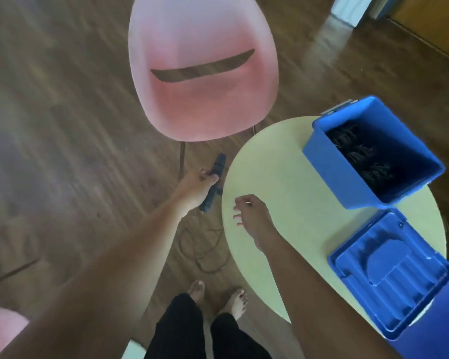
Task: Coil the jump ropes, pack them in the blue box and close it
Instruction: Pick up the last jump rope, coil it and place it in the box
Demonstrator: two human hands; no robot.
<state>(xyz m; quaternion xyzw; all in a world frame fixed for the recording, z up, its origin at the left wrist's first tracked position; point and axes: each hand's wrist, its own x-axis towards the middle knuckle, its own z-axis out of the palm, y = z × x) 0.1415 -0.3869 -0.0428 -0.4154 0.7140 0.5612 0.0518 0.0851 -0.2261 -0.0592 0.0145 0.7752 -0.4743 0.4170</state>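
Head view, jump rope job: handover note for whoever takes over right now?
Left hand grips the handles of a jump rope beside the table edge; its cord trails uncoiled on the floor.
Right hand hovers over the table; unclear whether its fingers pinch anything.
Blue box stands open on the table, dark ropes already inside; lid lies beside it.
Left to do: coil this rope, pack it, close the box.
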